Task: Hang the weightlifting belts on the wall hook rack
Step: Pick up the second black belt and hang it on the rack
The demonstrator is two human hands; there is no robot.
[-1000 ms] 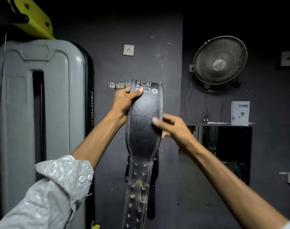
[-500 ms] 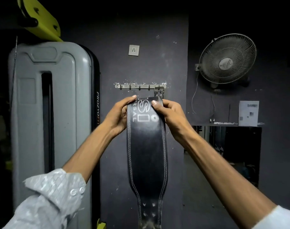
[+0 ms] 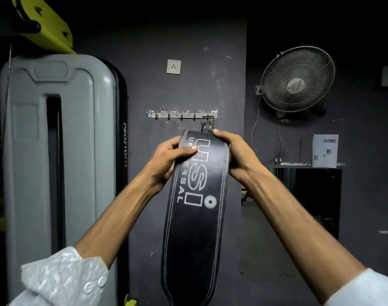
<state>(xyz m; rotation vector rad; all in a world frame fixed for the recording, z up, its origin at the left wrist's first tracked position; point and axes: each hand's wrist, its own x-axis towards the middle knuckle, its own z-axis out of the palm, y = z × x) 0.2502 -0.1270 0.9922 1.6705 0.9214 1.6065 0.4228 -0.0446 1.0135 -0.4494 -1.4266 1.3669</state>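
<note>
A wide black leather weightlifting belt [image 3: 195, 228] with white lettering and stitching hangs down in front of me. My left hand [image 3: 168, 160] grips its left upper edge, thumb across the lettering. My right hand [image 3: 235, 155] grips the right upper edge. The metal wall hook rack [image 3: 179, 115] is fixed to the dark wall just above my hands. A buckle of another belt [image 3: 207, 123] hangs on the rack's rightmost hook; the rest of that belt is hidden behind the one I hold. The other hooks are bare.
A grey gym machine housing [image 3: 56, 151] stands at the left with a yellow bracket [image 3: 45, 25] above it. A wall socket [image 3: 173, 66] sits above the rack. A wall fan [image 3: 298, 81] hangs at the right, over a dark opening [image 3: 316, 195].
Both hands have worked along the belt, so more of its lettering shows and the holed end has dropped out of view. The hook rack, covered a second ago, is now visible.
</note>
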